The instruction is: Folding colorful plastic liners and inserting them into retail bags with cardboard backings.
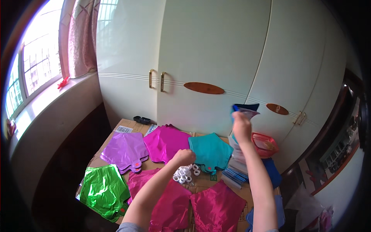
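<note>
My right hand (242, 127) is raised at the right, its fingers closed on a dark blue folded packet (247, 107) with a shiny lower edge. My left hand (184, 157) is curled shut over the middle, just above a pile of white ribbon rolls (183, 174); anything inside it is hidden. Around the pile lie flat foil balloons: a teal one (210, 150), a magenta one (166, 143), a lilac one (123, 149) and a green one (104, 189). Crimson ones (218, 205) lie nearest me. Stacked clear and blue packets (235, 176) stand under my right forearm.
Everything rests on a cardboard-topped table (110, 139). A red plastic basket (265, 145) is at the right, with blue foil (272, 174) beside it. A black object (142, 120) sits at the back edge. Behind stands a white wardrobe (208, 46); a window (42, 50) is at left.
</note>
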`<state>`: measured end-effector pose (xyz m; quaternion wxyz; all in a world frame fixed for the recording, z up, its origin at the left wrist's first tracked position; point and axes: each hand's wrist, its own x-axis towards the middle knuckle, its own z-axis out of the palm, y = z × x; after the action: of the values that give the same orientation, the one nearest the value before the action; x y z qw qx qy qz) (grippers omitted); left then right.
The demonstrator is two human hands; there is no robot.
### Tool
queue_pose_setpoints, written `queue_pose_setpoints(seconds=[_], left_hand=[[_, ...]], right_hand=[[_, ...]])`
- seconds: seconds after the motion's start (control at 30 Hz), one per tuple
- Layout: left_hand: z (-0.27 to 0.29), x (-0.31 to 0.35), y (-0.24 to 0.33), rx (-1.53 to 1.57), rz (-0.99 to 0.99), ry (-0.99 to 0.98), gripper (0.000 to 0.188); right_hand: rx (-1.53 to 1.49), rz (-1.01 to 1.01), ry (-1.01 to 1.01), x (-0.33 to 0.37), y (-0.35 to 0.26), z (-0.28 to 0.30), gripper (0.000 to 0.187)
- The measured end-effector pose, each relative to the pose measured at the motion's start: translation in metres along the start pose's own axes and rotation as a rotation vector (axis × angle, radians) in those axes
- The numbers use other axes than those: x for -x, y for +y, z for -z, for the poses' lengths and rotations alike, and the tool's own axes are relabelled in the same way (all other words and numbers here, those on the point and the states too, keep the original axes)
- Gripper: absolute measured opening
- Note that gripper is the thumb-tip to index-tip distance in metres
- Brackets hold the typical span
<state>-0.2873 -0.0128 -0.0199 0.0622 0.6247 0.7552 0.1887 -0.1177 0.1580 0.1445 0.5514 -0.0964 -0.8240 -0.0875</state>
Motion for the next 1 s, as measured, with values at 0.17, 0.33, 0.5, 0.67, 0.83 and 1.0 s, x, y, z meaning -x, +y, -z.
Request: queue_pose_setpoints(seconds=[0.17, 0.33, 0.5, 0.67, 0.83, 1.0], left_hand=[[0.044, 0.051, -0.073, 0.0, 0.136, 0.261, 0.025], [0.067, 0.109, -0.117, -0.192, 0.314, 0.168, 0.025], [0.06, 0.144, -0.128, -0.174, 0.271, 0.115, 0.026], [0.061, 0.148, -0.127, -0.145, 0.247, 0.115, 0.028], [0.06, 0.148, -0.127, -0.101, 0.163, 0.178, 0.025], [0.049, 0.136, -0.122, 0.087, 0.057, 0.388, 0.021]], right_hand=[[-0.057, 0.516, -0.113, -0.006, -0.106, -0.063, 0.007], [-0.214, 0.523, -0.467, 0.079, -0.169, -0.14, 0.007], [-0.389, 0.312, -0.692, 0.125, -0.209, -0.161, 0.011], [-0.39, 0.11, -0.725, 0.134, -0.215, -0.165, 0.015], [-0.533, -0.276, -0.732, 0.131, -0.213, -0.166, 0.016], [-0.588, -0.596, -0.834, 0.119, -0.21, -0.167, 0.02]])
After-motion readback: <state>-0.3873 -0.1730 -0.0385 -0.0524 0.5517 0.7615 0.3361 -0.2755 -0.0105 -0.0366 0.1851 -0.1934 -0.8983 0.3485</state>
